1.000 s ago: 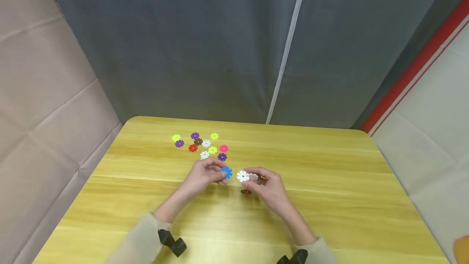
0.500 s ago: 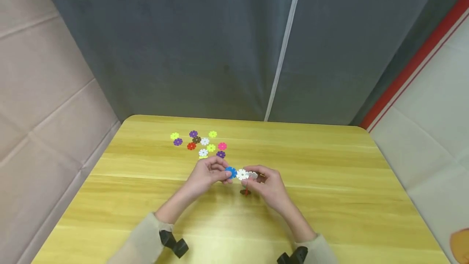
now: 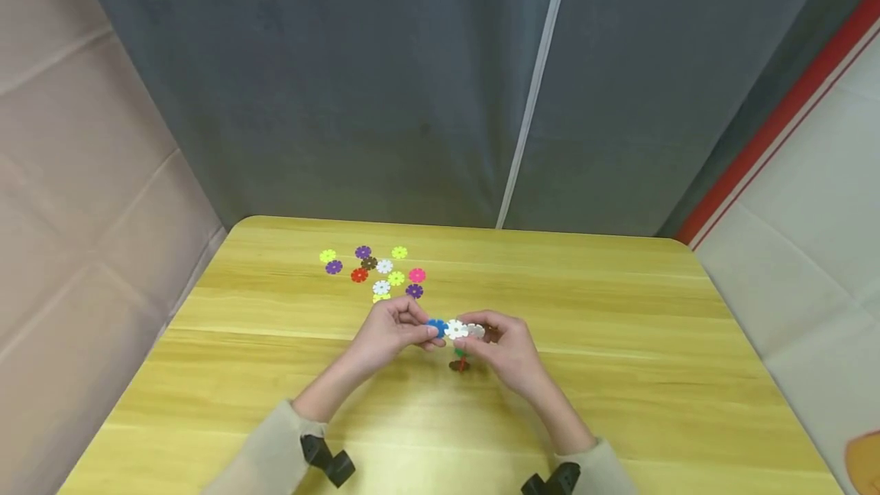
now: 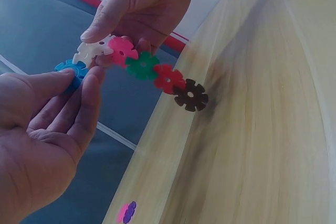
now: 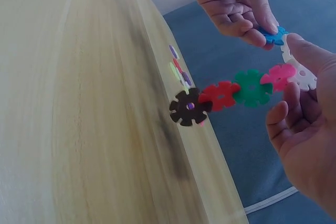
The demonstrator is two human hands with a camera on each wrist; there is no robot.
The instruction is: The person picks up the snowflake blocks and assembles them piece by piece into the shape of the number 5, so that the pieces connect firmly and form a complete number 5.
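My right hand (image 3: 496, 342) pinches the white end of a chain of snowflake discs (image 4: 152, 72): white (image 5: 300, 72), pink (image 5: 278, 75), green (image 5: 253, 88), red (image 5: 219, 96) and brown (image 5: 187, 107), hanging down toward the table. My left hand (image 3: 399, 327) pinches a blue disc (image 4: 72, 71) between thumb and fingers and holds its edge against the white disc (image 3: 455, 328). Both hands hover just above the yellow wooden table (image 3: 619, 342), near its middle.
Several loose discs (image 3: 374, 273) in purple, lime, red, white, pink and brown lie in a cluster at the table's far left. A grey curtain hangs behind the table. Beige padding is on the left, a white wall with a red stripe on the right.
My left hand has carried the blue disc rightward until it meets the white disc in my right hand. The gap between the two hands has closed.
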